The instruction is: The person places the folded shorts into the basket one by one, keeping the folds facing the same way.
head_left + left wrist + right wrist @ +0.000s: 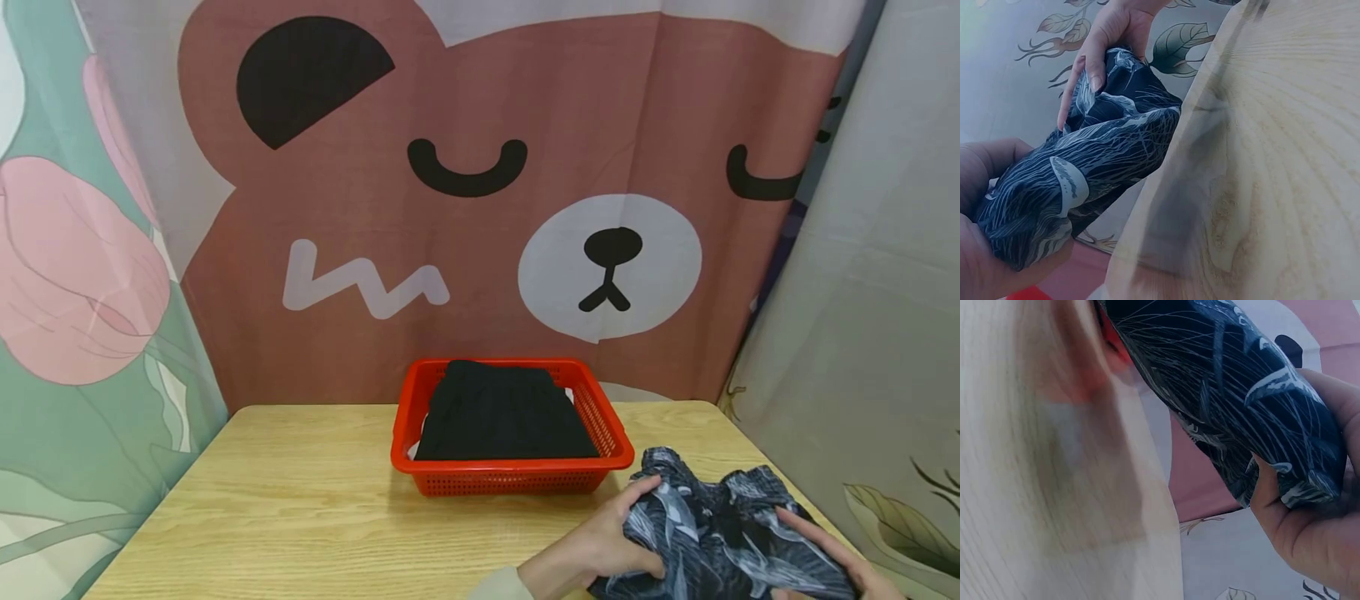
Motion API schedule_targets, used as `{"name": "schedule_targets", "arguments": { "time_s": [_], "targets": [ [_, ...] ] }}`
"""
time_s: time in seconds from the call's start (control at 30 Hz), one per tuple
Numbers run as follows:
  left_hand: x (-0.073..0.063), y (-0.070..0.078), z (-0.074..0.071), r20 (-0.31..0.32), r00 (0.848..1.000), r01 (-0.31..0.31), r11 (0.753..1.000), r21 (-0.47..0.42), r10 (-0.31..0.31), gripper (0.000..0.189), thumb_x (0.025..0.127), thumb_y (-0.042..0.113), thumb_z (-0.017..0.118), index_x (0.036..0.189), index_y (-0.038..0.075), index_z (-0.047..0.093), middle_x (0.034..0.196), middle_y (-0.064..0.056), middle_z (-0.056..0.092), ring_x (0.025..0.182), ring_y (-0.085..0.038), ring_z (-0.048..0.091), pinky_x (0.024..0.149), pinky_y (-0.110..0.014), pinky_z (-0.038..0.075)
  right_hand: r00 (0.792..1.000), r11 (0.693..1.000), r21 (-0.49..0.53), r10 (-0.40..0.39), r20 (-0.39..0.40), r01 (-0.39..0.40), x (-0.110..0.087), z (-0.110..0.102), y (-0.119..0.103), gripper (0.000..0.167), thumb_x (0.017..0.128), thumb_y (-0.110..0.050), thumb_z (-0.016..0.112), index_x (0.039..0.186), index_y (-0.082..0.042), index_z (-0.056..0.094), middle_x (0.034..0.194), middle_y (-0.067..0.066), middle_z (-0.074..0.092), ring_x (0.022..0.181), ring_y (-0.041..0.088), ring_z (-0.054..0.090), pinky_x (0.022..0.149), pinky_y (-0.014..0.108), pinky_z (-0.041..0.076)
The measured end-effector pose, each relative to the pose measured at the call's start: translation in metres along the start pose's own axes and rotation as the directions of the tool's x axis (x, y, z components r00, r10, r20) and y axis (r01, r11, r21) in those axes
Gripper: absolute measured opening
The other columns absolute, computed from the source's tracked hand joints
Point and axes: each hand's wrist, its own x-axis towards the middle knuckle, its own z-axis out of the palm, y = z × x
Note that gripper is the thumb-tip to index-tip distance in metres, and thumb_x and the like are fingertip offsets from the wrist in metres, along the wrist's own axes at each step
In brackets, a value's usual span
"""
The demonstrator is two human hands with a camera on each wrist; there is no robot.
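Observation:
A dark garment (697, 525) with a white leaf-like print and a gathered upper edge is held at the right front of the table. My left hand (607, 542) grips its left side, thumb in front and fingers over the upper part. On the other side, my right hand (843, 562) holds the garment, index finger stretched along it. The right wrist view shows the right thumb and fingers (1329, 419) on opposite faces of the bunched cloth. In the left wrist view the garment (1085, 169) spans between both hands, beside the table edge.
A red perforated basket (510, 479) stands at the back middle of the wooden table (315, 517). Inside lies a folded black cloth (506, 412), with white fabric peeking out beneath. A bear-print curtain (480, 242) hangs behind, and printed curtains flank both sides.

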Motion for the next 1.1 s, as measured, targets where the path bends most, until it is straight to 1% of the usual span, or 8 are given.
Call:
{"name": "schedule_targets", "arguments": {
  "time_s": [0.07, 0.17, 0.33, 0.4, 0.53, 0.57, 0.83, 1.1],
  "targets": [
    [-0.002, 0.003, 0.0, 0.007, 1.0, -0.016, 1.0, -0.002, 0.016, 0.094, 0.065, -0.02, 0.073, 0.126, 0.05, 0.054, 0.139, 0.009, 0.041, 0.122, -0.017, 0.04, 0.102, -0.049, 0.036, 0.992, 0.992, -0.071, 0.103, -0.076, -0.109, -0.004, 0.003, -0.012, 0.082, 0.093, -0.018, 0.065, 0.157, -0.02, 0.013, 0.149, 0.0, 0.035, 0.111, -0.002, 0.046, 0.084, 0.044, 0.047],
    [-0.003, 0.007, -0.001, 0.001, 0.999, -0.042, 0.999, 0.011, 0.042, 0.095, 0.065, -0.019, 0.074, 0.126, 0.052, 0.054, 0.14, 0.01, 0.04, 0.124, -0.017, 0.039, 0.102, -0.05, 0.036, 0.968, 0.968, -0.11, 0.211, -0.135, -0.226, -0.006, 0.005, -0.027, 0.096, 0.088, -0.03, 0.072, 0.157, -0.014, 0.007, 0.149, 0.035, 0.019, 0.111, 0.01, 0.049, 0.084, 0.054, 0.044],
    [-0.005, 0.011, -0.005, -0.017, 0.994, -0.107, 0.994, 0.028, 0.107, 0.097, 0.065, -0.018, 0.076, 0.128, 0.051, 0.053, 0.14, 0.01, 0.038, 0.125, -0.017, 0.037, 0.101, -0.048, 0.038, 0.935, 0.946, -0.072, 0.299, -0.193, -0.317, -0.005, 0.007, -0.039, 0.108, 0.081, -0.039, 0.077, 0.157, -0.021, 0.002, 0.15, 0.034, 0.018, 0.116, 0.032, 0.049, 0.079, 0.042, 0.048],
    [-0.005, 0.013, -0.008, -0.022, 0.992, -0.125, 0.992, 0.028, 0.125, 0.096, 0.065, -0.017, 0.076, 0.129, 0.052, 0.053, 0.14, 0.01, 0.037, 0.125, -0.017, 0.037, 0.101, -0.048, 0.038, 0.929, 0.945, -0.037, 0.311, -0.201, -0.324, -0.005, 0.008, -0.043, 0.109, 0.081, -0.04, 0.078, 0.156, -0.024, 0.0, 0.152, 0.032, 0.015, 0.121, 0.04, 0.042, 0.083, 0.046, 0.047],
    [-0.007, 0.018, -0.015, -0.017, 0.989, -0.148, 0.989, 0.014, 0.148, 0.096, 0.066, -0.015, 0.076, 0.129, 0.053, 0.051, 0.142, 0.012, 0.036, 0.124, -0.016, 0.039, 0.101, -0.048, 0.038, 0.94, 0.959, -0.039, 0.267, -0.215, -0.281, -0.003, 0.009, -0.053, 0.106, 0.084, -0.04, 0.075, 0.156, -0.023, -0.001, 0.155, 0.03, 0.006, 0.128, 0.049, 0.03, 0.09, 0.066, 0.035],
    [-0.007, 0.019, -0.017, -0.013, 0.989, -0.147, 0.989, 0.005, 0.147, 0.095, 0.067, -0.015, 0.075, 0.129, 0.054, 0.051, 0.142, 0.012, 0.037, 0.122, -0.016, 0.04, 0.1, -0.048, 0.039, 0.944, 0.964, -0.042, 0.247, -0.219, -0.262, -0.002, 0.01, -0.057, 0.105, 0.084, -0.039, 0.075, 0.156, -0.021, 0.0, 0.155, 0.03, 0.005, 0.129, 0.054, 0.021, 0.089, 0.071, 0.03],
    [-0.018, 0.027, -0.037, 0.008, 0.986, -0.165, 0.985, -0.046, 0.165, 0.096, 0.069, -0.015, 0.073, 0.131, 0.053, 0.049, 0.143, 0.009, 0.033, 0.117, -0.019, 0.04, 0.097, -0.047, 0.041, 0.952, 0.975, -0.091, 0.173, -0.253, -0.201, 0.004, 0.022, -0.088, 0.101, 0.086, -0.04, 0.073, 0.157, -0.018, 0.005, 0.153, 0.033, 0.012, 0.127, 0.056, 0.027, 0.086, 0.071, 0.034],
    [-0.026, 0.028, -0.053, -0.004, 0.98, -0.198, 0.977, -0.08, 0.199, 0.095, 0.07, -0.016, 0.071, 0.134, 0.049, 0.049, 0.145, 0.008, 0.03, 0.118, -0.021, 0.039, 0.096, -0.045, 0.041, 0.96, 0.981, -0.089, 0.147, -0.24, -0.173, 0.014, 0.029, -0.104, 0.101, 0.083, -0.039, 0.076, 0.157, -0.022, 0.009, 0.155, 0.029, 0.01, 0.131, 0.058, 0.021, 0.09, 0.072, 0.029]
  ]
}}
